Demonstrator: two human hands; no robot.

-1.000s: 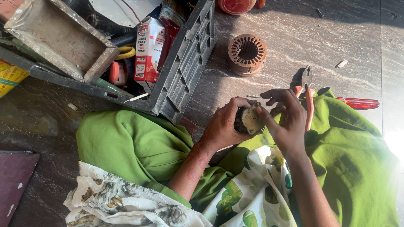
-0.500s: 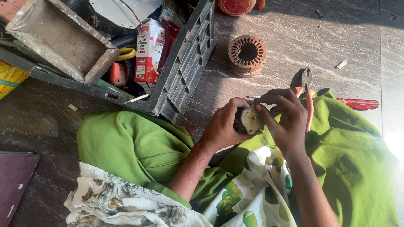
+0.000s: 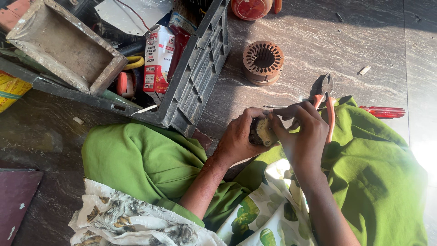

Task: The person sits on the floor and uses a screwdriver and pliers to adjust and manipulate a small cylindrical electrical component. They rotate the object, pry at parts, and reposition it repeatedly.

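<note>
The fingers [image 3: 263, 115] of the left hand [image 3: 239, 139] are wrapped around a small, dull, rounded metal part with a pale face [image 3: 261, 132], which is held just above the lap, between the two hands. The fingers [image 3: 286, 111] of the right hand [image 3: 305, 136] are curled against the part's right side, the thumb and forefinger pressed to its edge; a thin metal rod [image 3: 274, 106] is seen at the fingertips, though whether it is pinched or merely lies behind them cannot be told. Both hands are thus closed on the part, not spread.

For work of this kind a firm, steady hold by the left hand would be judged best, with the pale face kept turned toward the eyes so that the right fingertips can be guided by sight. Small, controlled pressure would be preferred to force, since the part is small and a slip would likely send it into the folds of the green cloth [image 3: 378, 168] over the knees.

Just beyond the right hand, orange-handled pliers [image 3: 327, 98] lie at the edge of the cloth, and a red-handled screwdriver [image 3: 382, 111] lies further right on the stone floor [image 3: 296, 27]. A round, slotted, rust-brown stator core [image 3: 263, 61] stands on the floor, well apart from the hands. To the left, a grey plastic crate [image 3: 195, 77] holding a red and white carton [image 3: 157, 61] and a worn metal tray [image 3: 63, 45] is seen.
</note>
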